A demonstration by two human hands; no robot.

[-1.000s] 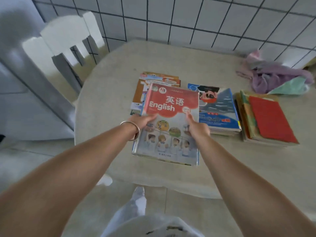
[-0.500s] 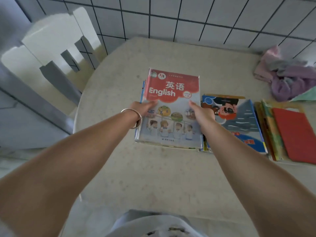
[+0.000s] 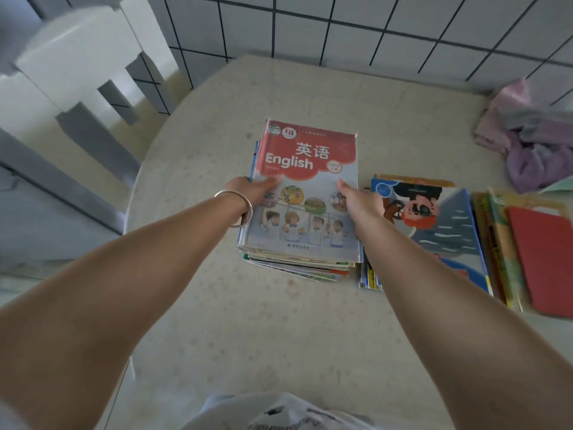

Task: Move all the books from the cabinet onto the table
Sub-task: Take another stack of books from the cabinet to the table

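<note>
A red and pale-blue English textbook (image 3: 307,181) lies on top of a stack of books on the beige table (image 3: 279,330). My left hand (image 3: 254,190), with a silver bangle on the wrist, grips the book's left edge, thumb on the cover. My right hand (image 3: 359,203) holds its right edge the same way. To the right lies a blue picture-book stack (image 3: 443,231), and further right a stack topped by a red book (image 3: 545,259). The cabinet is out of view.
A white slatted chair (image 3: 80,66) stands at the table's far left. A crumpled purple and pink cloth (image 3: 533,138) lies at the far right corner. A tiled wall (image 3: 341,26) runs behind the table. My light clothing shows at the bottom edge.
Both hands have carried the English textbook forward over the table and down onto the left stack, covering the orange book that showed there. The camera has moved closer.
</note>
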